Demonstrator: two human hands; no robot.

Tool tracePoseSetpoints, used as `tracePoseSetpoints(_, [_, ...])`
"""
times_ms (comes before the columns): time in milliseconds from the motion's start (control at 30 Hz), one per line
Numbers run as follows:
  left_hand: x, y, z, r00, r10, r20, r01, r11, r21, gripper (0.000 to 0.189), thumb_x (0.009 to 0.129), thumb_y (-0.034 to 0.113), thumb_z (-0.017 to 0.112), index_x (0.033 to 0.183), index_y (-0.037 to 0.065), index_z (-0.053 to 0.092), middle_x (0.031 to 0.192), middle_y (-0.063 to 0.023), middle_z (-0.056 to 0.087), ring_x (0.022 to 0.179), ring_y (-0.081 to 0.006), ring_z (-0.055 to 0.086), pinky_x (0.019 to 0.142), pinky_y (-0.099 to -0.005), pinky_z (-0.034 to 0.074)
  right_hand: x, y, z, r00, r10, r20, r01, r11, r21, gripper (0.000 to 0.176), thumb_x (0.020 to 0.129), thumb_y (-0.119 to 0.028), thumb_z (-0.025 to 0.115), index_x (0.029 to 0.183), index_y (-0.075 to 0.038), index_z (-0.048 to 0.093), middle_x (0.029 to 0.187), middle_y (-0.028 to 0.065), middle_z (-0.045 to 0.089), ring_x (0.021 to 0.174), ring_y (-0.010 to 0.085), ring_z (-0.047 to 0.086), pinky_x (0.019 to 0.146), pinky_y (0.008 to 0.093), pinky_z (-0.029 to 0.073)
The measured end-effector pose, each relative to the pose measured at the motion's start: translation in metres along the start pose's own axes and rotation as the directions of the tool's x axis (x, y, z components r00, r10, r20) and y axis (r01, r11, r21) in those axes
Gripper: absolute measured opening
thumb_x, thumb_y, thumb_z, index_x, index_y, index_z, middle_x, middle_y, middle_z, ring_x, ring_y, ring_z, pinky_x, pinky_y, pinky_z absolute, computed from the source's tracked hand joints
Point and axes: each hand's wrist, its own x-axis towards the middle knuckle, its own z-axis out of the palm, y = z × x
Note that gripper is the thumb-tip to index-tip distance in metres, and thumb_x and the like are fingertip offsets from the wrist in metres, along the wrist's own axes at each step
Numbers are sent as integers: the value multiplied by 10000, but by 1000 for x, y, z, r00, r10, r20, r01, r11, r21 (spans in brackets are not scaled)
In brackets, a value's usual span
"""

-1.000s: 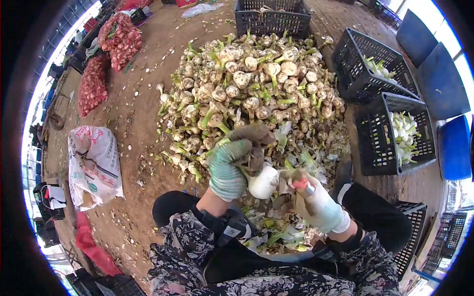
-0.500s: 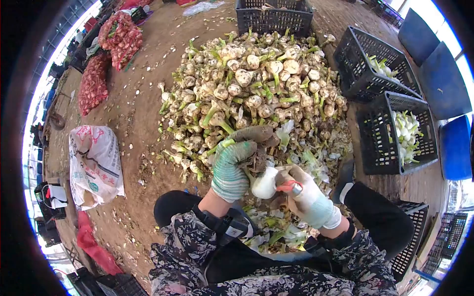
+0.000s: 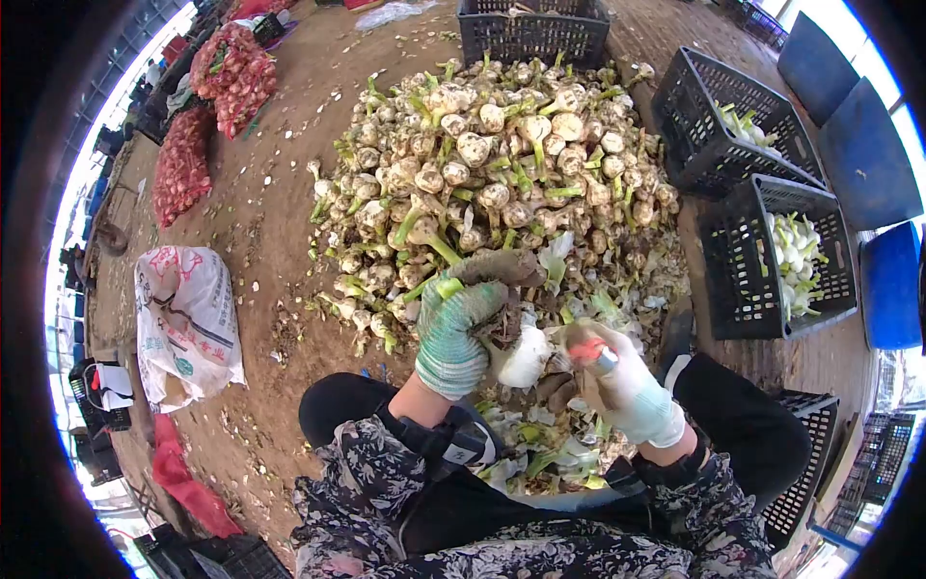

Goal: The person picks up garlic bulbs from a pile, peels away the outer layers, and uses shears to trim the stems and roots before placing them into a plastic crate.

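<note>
My left hand (image 3: 458,328), in a dirty green-striped glove, is closed around a garlic bulb (image 3: 524,357). The bulb's white side faces right, and a green stem end (image 3: 448,287) pokes out at the top of the fist. Just right of the bulb, my right hand (image 3: 612,372) in a whitish glove is closed on a small tool with a red handle (image 3: 590,349); its working end is blurred. Beyond both hands lies a big heap of soil-covered garlic (image 3: 482,183), with peeled skins (image 3: 550,454) between my legs.
Black crates (image 3: 738,125) (image 3: 776,256) at the right hold trimmed white bulbs. Another black crate (image 3: 533,34) stands behind the heap. Red net sacks (image 3: 234,79), a white sack (image 3: 188,323) and a red net (image 3: 188,478) lie on the left. Blue barrels (image 3: 892,289) stand far right.
My right hand has moved slightly right, away from the bulb, with the red-handled tool. My left hand holds the bulb in nearly the same place.
</note>
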Motion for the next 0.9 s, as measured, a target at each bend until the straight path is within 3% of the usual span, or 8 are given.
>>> tracePoseSetpoints(67, [1, -2, 0, 1000, 20, -1, -20, 1000, 23, 375, 675, 142, 553, 1001, -40, 587, 918, -171, 627, 548, -114, 514, 481, -211, 401, 7, 7, 2, 939, -336, 77, 344, 913, -220, 539, 800, -396, 614, 1081, 33, 447, 936, 122, 568, 708, 171, 604, 530, 270, 499])
tracePoseSetpoints(100, [1, -4, -3, 1000, 23, -1, -23, 999, 23, 365, 678, 127, 547, 1001, -40, 587, 919, -171, 628, 550, -113, 518, 483, -209, 403, 6, 3, 5, 938, -337, 77, 346, 912, -219, 539, 800, -396, 614, 1081, 33, 447, 936, 122, 568, 708, 171, 604, 530, 270, 499])
tracePoseSetpoints(167, [2, -3, -6, 1000, 29, -9, -29, 999, 25, 356, 681, 112, 541, 1000, -40, 587, 921, -170, 628, 552, -111, 521, 484, -207, 405, 4, -12, 16, 991, 90, -103, -98, 992, -81, 367, 832, -245, 589, 1036, 37, 473, 891, 124, 581, 603, 170, 594, 501, 261, 488])
tracePoseSetpoints(433, [3, 0, -9, 999, -32, 6, 33, 989, -142, 332, 728, 108, 494, 1014, -32, 583, 926, -139, 627, 675, -129, 555, 600, -227, 436, 5, 29, -2, 998, -62, 14, 63, 910, -409, 227, 808, -159, 577, 914, 35, 523, 771, 111, 598, 672, 175, 618, 565, 267, 504])
tracePoseSetpoints(500, [8, 2, -9, 994, -96, -51, 75, 945, -317, 372, 715, 129, 502, 1042, -35, 569, 932, -171, 619, 581, -123, 526, 522, -220, 425, 0, 52, -15, 997, 17, 81, 63, 462, -885, 230, 763, -66, 550, 958, 58, 556, 811, 157, 614, 750, 155, 622, 699, 270, 489])
tracePoseSetpoints(600, [5, 2, -10, 997, -64, 32, 71, 956, -285, 332, 743, 73, 460, 1037, -51, 553, 1009, -163, 598, 901, -216, 590, 618, -262, 471, -3, 21, -5, 994, 40, -99, -79, 899, -431, 371, 773, -180, 620, 1029, 66, 513, 830, 134, 603, 801, 173, 587, 672, 298, 480])
tracePoseSetpoints(700, [4, -1, -4, 993, -109, 43, 115, 971, -210, 320, 752, 65, 464, 1037, -49, 555, 1011, -159, 599, 903, -215, 589, 631, -263, 479, 10, 11, -10, 980, -193, 44, 198, 960, -200, 658, 744, -362, 697, 1145, 62, 393, 975, 78, 538, 898, 130, 547, 711, 270, 478])
tracePoseSetpoints(900, [5, -2, -11, 995, -93, 34, 99, 963, -252, 318, 752, 62, 480, 1039, -52, 557, 1012, -152, 602, 923, -215, 585, 667, -258, 480, 15, 5, 6, 980, -144, 136, 131, 986, 100, 746, 715, -412, 708, 1202, 24, 350, 1024, 67, 528, 916, 149, 555, 766, 284, 483])
